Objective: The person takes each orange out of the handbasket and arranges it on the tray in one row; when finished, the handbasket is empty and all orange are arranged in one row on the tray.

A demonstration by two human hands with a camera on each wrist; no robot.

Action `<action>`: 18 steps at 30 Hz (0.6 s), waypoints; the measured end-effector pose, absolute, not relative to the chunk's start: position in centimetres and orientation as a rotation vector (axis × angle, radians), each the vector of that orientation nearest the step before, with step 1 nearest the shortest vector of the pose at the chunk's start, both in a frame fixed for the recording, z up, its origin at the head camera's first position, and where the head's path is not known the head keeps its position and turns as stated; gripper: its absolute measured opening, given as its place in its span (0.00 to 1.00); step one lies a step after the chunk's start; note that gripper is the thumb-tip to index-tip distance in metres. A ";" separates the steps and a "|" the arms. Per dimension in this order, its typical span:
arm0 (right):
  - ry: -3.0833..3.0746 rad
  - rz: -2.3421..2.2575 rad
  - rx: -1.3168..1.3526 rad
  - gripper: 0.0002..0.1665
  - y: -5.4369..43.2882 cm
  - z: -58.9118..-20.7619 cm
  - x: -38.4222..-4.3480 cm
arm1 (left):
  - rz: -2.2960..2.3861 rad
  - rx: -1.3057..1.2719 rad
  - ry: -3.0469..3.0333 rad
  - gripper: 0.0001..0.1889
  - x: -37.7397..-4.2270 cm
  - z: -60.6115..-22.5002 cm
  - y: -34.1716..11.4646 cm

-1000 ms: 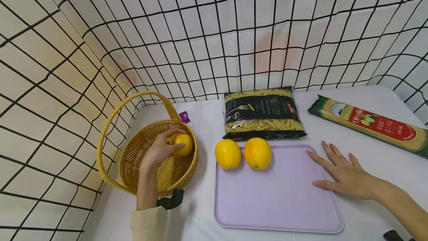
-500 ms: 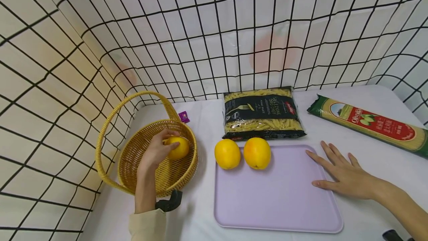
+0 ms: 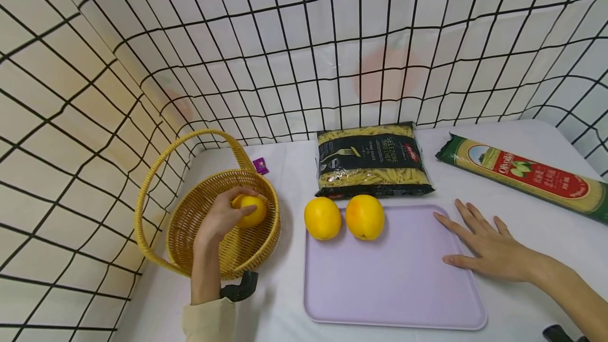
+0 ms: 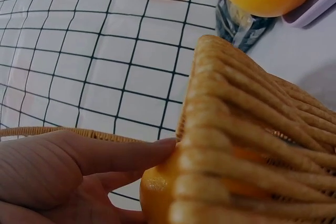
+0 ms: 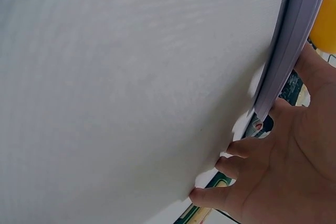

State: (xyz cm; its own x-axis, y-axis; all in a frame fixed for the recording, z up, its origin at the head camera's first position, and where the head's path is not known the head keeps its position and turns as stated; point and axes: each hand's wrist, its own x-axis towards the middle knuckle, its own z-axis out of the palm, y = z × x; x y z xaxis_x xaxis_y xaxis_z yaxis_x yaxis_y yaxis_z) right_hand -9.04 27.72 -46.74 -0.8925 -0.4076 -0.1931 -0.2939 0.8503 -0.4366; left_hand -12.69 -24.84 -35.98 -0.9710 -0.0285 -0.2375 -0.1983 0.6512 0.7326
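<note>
Inside the yellow wicker basket (image 3: 190, 220), my left hand (image 3: 220, 215) holds an orange (image 3: 254, 212) between thumb and fingers. The left wrist view shows the thumb on the same orange (image 4: 156, 187), partly hidden by the basket rim (image 4: 210, 129). My right hand (image 3: 489, 247) lies with fingers spread at the right edge of a lilac tray (image 3: 394, 284). In the right wrist view its straight fingers are beside the tray's edge (image 5: 286, 45). Two more oranges, one on the left (image 3: 323, 218) and one on the right (image 3: 365, 217), sit at the tray's far left corner.
A bag of penne pasta (image 3: 372, 160) lies behind the tray. A long green and red spaghetti packet (image 3: 527, 173) lies at the far right. Behind the basket is a small purple wrapped packet (image 3: 260, 165). Black wire grid panels (image 3: 294, 67) enclose the table's back and sides.
My left hand and the orange in it have moved slightly left inside the basket, away from its right wall. My right hand stays where it was.
</note>
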 end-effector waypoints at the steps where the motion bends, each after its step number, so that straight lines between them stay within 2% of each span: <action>1: 2.750 -0.582 -0.534 0.54 27.7 -46.7 -9.0 | 1.215 -0.185 2.663 0.16 -12.7 -36.0 -24.9; 8: 2.747 -0.583 -0.527 0.55 27.6 -46.7 -9.1 | 1.154 -0.216 2.649 0.22 -12.4 -35.8 -25.3; 18: 2.740 -0.575 -0.515 0.56 27.6 -46.6 -9.1 | 1.182 -0.275 2.639 0.24 -12.1 -36.2 -25.3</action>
State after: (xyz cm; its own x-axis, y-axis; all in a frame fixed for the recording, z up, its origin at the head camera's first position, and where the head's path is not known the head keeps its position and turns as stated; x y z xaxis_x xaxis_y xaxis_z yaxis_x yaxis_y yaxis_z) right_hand -9.09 27.64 -46.59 -0.8928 -0.3992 -0.2085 -0.2817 0.8562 -0.4331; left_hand -12.08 -25.33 -36.16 -0.9545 -0.0742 -0.2889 -0.2649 0.6558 0.7069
